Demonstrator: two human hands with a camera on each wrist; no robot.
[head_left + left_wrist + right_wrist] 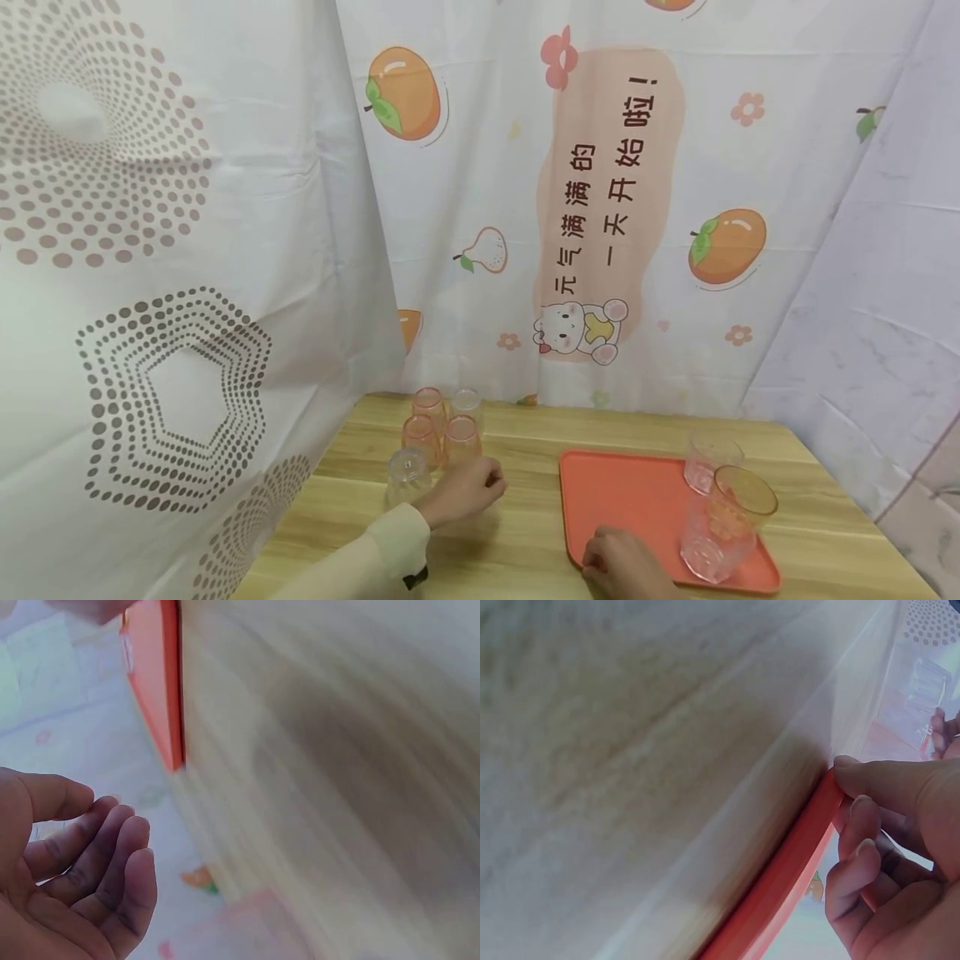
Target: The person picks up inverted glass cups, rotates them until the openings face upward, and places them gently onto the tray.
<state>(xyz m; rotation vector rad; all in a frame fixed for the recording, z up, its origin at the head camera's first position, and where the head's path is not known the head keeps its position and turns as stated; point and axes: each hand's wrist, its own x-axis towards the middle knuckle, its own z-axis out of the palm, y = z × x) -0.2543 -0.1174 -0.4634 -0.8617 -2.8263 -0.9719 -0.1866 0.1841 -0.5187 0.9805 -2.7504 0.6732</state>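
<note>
My right hand (624,560) is at the front left corner of the orange-red tray (615,492). In the right wrist view, its thumb and fingers pinch the tray's rim (780,889). On the tray's right side are a clear glass (701,475) at the back, an amber-rimmed glass (757,490) and another clear glass (705,554) in front. To the left, my left hand (463,492) hovers over the wooden table, fingers loosely curled around nothing. Just beside it stand upside-down glasses: a clear one (408,471) nearest and a pink-tinted one (462,435) behind the hand.
Behind those, more upturned glasses stand in a group: two pink-tinted (420,433) and one clear (468,406). A printed curtain (487,333) hangs along the table's back edge, with another curtain (300,375) at the left. Bare wood (517,483) lies between group and tray.
</note>
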